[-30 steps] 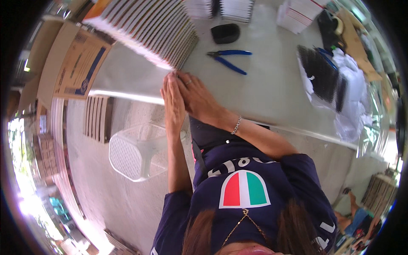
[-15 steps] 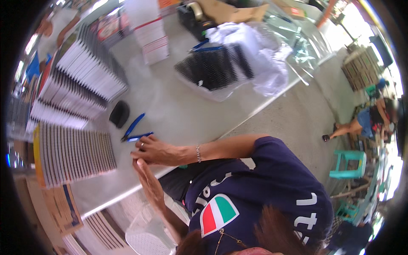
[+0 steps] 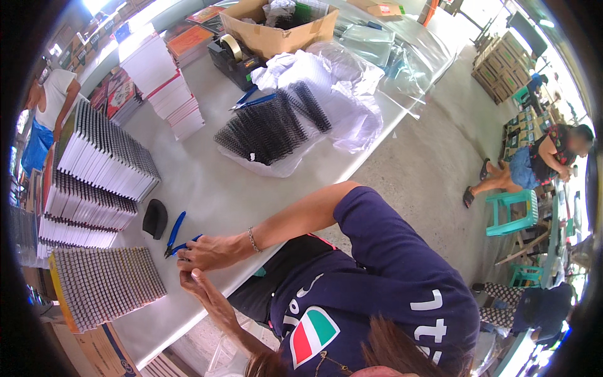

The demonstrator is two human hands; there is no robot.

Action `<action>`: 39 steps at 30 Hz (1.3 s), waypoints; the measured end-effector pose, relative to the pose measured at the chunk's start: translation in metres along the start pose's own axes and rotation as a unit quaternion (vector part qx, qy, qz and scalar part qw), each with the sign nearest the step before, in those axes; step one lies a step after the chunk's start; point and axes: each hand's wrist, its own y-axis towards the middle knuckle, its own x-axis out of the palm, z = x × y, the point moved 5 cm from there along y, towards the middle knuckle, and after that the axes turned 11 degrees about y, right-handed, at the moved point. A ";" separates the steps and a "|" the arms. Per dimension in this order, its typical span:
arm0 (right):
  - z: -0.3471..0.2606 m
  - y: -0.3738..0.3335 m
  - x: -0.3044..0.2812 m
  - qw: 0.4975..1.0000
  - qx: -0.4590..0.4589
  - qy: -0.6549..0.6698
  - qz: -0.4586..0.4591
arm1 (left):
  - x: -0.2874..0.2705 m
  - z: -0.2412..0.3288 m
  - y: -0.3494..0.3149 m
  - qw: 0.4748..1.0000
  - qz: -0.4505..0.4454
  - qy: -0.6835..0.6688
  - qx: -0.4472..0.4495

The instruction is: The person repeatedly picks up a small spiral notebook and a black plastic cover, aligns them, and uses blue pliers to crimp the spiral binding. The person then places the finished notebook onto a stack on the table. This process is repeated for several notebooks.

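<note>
My right hand [image 3: 213,252], with a ring and a bracelet above it, has its fingers bent over the fingertips of my left hand [image 3: 204,293]. The left fingers are stretched out side by side, thumb raised. Whatever might be between the two hands is hidden. Just beyond the right fingers lie blue-handled nippers [image 3: 176,229] with their handles spread. A dark rounded pad-like piece [image 3: 154,218] rests beside them. Left of my hands stands a stack of wire-bound books [image 3: 110,279]. Farther back are more stacks of spiral-bound books [image 3: 107,154] with black coils and white pages.
Black wire binding strips [image 3: 264,132] lie on white wrapping [image 3: 352,81], another blue-handled tool [image 3: 254,100] across them. Behind are a tape dispenser [image 3: 235,60], a cardboard box [image 3: 279,31] and stacked paper blocks [image 3: 160,81]. Other people stand left and right; a green stool [image 3: 512,212] is at right.
The view has shifted, so the table and my hands appear lower and farther left, with more of the cardboard box showing. My hands keep nearly the same pose beside the nippers.
</note>
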 end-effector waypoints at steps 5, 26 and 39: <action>0.005 0.005 -0.004 0.995 0.029 0.100 0.006 | 0.003 -0.003 0.005 0.996 0.080 -0.045 0.016; 0.118 -0.045 -0.173 0.530 0.395 0.720 0.213 | 0.037 0.027 0.022 0.957 0.020 0.241 0.160; 0.064 -0.062 -0.081 0.233 0.352 0.882 0.211 | 0.020 0.077 0.044 0.950 0.132 0.114 0.260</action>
